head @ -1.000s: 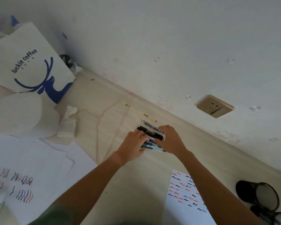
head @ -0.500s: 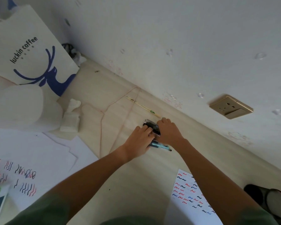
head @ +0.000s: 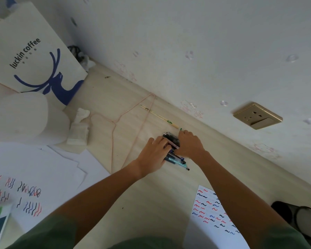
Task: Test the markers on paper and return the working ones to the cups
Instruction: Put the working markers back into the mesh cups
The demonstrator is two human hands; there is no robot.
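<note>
The markers (head: 174,150) lie in a bunched pile on the worktop (head: 151,203), near the wall (head: 187,42), w/ both your hands closing on them from either side. Your left hand (head: 153,155) has its fingers curled onto the near side of the pile; your right hand (head: 190,145) cups the far side, fingers bent over the barrels. So both are gathering the bunch, not testing one yet.

To do this well: squeeze the pile square so the barrels lie parallel, then lift as one bundle. A few tips stick out toward you at the lower end; tuck those in first, or they'll likely slip out on the lift.

The test paper (head: 212,212) w/ red, blue & black squiggles sits near your right forearm, and the dark cup (head: 294,218) is further right at the frame's edge. That's prob. your path: pull back and right.

Room: the wall is close behind the pile, so no space to push fwd. A thin wire hanger (head: 126,126) and a chopstick (head: 160,116) lie just left and behind; keep your left wrist off them. More scribbled sheets (head: 34,177) and a coffee bag (head: 31,56) sit well to the left. The worktop between your arms looks open.
</note>
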